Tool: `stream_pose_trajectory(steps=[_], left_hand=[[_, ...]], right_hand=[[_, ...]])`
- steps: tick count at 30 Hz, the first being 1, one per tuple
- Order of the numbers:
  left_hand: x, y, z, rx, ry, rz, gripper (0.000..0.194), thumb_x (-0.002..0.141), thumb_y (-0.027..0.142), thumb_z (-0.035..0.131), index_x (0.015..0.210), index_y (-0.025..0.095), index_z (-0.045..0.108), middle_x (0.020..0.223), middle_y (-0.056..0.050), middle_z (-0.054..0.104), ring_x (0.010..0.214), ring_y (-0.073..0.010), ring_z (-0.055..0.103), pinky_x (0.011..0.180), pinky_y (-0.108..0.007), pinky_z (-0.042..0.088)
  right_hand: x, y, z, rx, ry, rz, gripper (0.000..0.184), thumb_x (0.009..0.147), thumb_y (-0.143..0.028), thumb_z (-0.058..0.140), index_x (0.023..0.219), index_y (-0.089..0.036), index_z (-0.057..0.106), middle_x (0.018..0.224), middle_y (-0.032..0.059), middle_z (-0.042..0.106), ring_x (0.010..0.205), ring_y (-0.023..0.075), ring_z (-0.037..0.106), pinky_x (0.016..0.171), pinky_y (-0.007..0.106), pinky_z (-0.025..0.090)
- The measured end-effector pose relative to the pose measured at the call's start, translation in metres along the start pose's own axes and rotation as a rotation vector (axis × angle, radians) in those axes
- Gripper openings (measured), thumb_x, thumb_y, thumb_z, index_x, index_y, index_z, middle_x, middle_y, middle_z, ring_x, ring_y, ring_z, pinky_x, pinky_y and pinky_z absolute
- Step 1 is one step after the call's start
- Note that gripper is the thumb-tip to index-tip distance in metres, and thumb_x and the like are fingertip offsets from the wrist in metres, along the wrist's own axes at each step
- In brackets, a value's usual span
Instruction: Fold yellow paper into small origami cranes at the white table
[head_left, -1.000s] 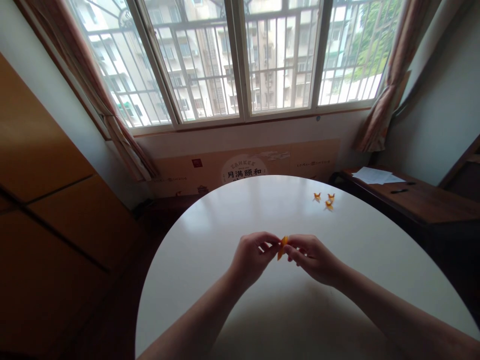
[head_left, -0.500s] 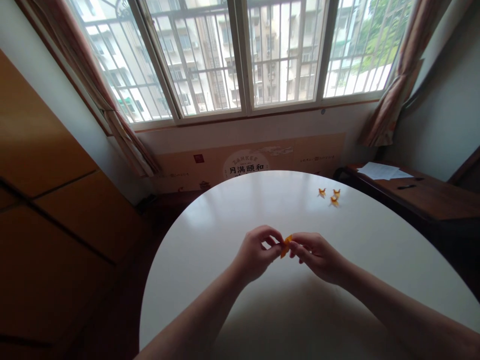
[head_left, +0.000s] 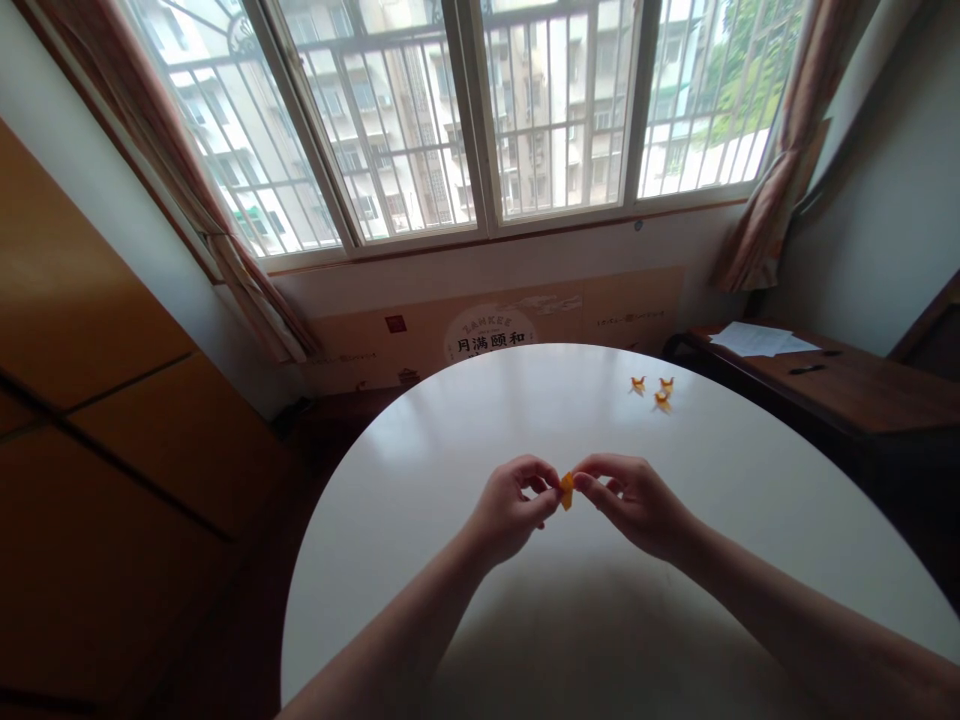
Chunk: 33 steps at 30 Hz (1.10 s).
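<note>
A small folded piece of orange paper is held above the white table between my two hands. My left hand pinches its left side between thumb and fingertips. From the right, the thumb and index finger of my right hand close on its upper right edge. Fingertips cover part of the paper, so its exact folds cannot be made out. Farther back on the right lie three small orange folded-paper figures, shaped like birds: one at the left, one at the right and one nearer.
The round white table fills the middle. Behind it a printed cardboard panel leans below the barred window. On the right, a brown wooden desk carries white paper sheets and a small dark object. An orange-brown cabinet stands left.
The paper has turned slightly between my fingers and shows a different outline. My right hand's fingers have shifted, with the index finger now arched over the thumb. The camera view has moved a little.
</note>
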<state>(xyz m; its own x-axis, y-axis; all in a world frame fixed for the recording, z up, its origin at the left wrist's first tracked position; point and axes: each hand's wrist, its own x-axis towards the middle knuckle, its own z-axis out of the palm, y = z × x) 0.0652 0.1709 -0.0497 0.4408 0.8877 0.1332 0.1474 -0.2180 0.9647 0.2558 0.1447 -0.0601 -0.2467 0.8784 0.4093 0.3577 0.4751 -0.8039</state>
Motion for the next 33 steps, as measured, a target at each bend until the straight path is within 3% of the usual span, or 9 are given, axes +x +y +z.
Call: stream_pose_trajectory(steps=[14, 23, 33], left_hand=[[0.0, 0.0, 0.002, 0.013, -0.014, -0.038, 0.011, 0.072, 0.022, 0.064, 0.077, 0.013, 0.063, 0.066, 0.0, 0.059, 0.054, -0.0082, 0.051, 0.045, -0.018, 0.045], [0.0, -0.003, 0.004, -0.036, -0.003, -0.057, 0.014, 0.074, 0.025, 0.065, 0.076, 0.012, 0.061, 0.069, -0.002, 0.061, 0.057, -0.0092, 0.053, 0.044, -0.018, 0.045], [-0.001, -0.001, 0.007, -0.009, 0.023, -0.026, 0.014, 0.077, 0.027, 0.065, 0.078, 0.013, 0.061, 0.069, -0.002, 0.061, 0.058, -0.0104, 0.054, 0.044, -0.019, 0.046]], right_hand=[[-0.002, 0.001, 0.003, 0.003, 0.041, 0.026, 0.012, 0.088, -0.026, 0.059, 0.091, -0.02, 0.069, 0.084, 0.0042, 0.073, 0.076, 0.0181, 0.069, 0.053, 0.021, 0.051], [-0.004, 0.004, 0.007, 0.069, 0.049, 0.019, 0.03, 0.085, -0.022, 0.061, 0.114, -0.024, 0.064, 0.09, 0.0048, 0.073, 0.081, 0.0195, 0.071, 0.053, 0.022, 0.053], [-0.005, 0.004, 0.011, 0.069, 0.074, -0.025, 0.033, 0.084, -0.019, 0.059, 0.116, -0.023, 0.064, 0.094, 0.0059, 0.07, 0.076, 0.0161, 0.067, 0.05, 0.02, 0.053]])
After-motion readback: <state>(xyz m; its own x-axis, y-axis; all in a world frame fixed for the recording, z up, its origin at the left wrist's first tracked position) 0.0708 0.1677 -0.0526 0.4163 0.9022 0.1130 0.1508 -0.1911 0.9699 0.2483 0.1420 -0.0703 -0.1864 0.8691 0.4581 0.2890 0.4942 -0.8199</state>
